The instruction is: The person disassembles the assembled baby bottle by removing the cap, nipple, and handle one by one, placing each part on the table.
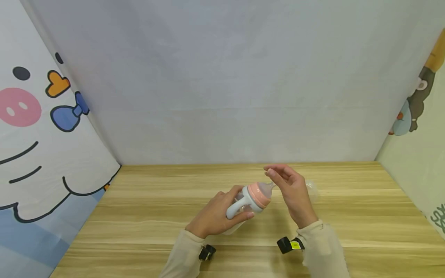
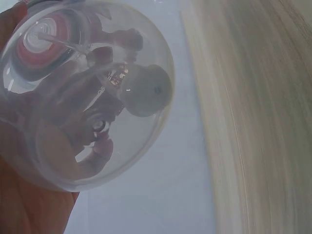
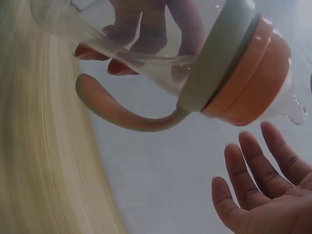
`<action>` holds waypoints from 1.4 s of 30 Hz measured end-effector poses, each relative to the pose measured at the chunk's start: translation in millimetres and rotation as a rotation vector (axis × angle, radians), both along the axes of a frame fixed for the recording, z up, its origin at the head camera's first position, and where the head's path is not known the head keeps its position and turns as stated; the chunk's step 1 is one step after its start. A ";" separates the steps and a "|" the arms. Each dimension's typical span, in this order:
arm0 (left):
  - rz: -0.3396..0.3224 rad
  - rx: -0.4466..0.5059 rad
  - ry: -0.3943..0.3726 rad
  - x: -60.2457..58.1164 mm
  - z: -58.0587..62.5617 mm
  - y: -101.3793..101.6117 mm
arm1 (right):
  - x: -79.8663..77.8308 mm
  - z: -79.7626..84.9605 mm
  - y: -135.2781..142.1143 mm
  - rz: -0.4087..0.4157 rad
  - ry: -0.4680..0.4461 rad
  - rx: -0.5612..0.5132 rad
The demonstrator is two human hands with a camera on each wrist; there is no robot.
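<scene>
A clear baby bottle (image 1: 257,195) with a pink collar, pale grey side handles and a clear nipple lies tilted in my left hand (image 1: 217,216), nipple end pointing up and to the right. The left fingers and thumb grip its body around one handle. Through the bottle's base (image 2: 131,156), the left wrist view shows a thin straw ending in a round weight (image 2: 146,90). Beside the nipple (image 3: 295,111), my right hand (image 1: 294,195) is raised with its fingers spread and loosely bent. It holds nothing visible, and its fingers appear apart from the nipple.
Behind the right hand, a clear, rounded piece (image 1: 312,191), partly hidden, lies on the wooden table (image 1: 146,216). A plain pale backdrop (image 1: 222,96) rises at the table's far edge. Printed cartoon panels stand at left (image 1: 38,162) and right (image 1: 420,162).
</scene>
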State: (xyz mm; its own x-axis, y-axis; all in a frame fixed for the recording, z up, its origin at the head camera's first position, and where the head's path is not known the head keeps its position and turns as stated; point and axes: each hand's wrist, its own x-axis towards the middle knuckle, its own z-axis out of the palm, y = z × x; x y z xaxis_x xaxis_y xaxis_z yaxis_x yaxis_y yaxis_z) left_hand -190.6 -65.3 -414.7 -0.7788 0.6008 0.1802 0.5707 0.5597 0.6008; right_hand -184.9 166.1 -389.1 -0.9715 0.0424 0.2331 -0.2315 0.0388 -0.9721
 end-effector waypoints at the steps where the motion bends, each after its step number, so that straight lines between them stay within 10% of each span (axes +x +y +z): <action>1: 0.001 0.001 -0.001 0.0 -0.1 0.1 | 0.2 -0.4 -1.3 0.012 0.001 -0.003; 24: 0.044 -0.019 0.112 1.1 3.0 -0.1 | 6.0 -11.6 -34.3 0.173 -0.020 -0.074; 42: 0.096 -0.002 0.109 5.5 16.3 -8.8 | 11.6 5.3 -75.9 -0.030 -0.077 -0.260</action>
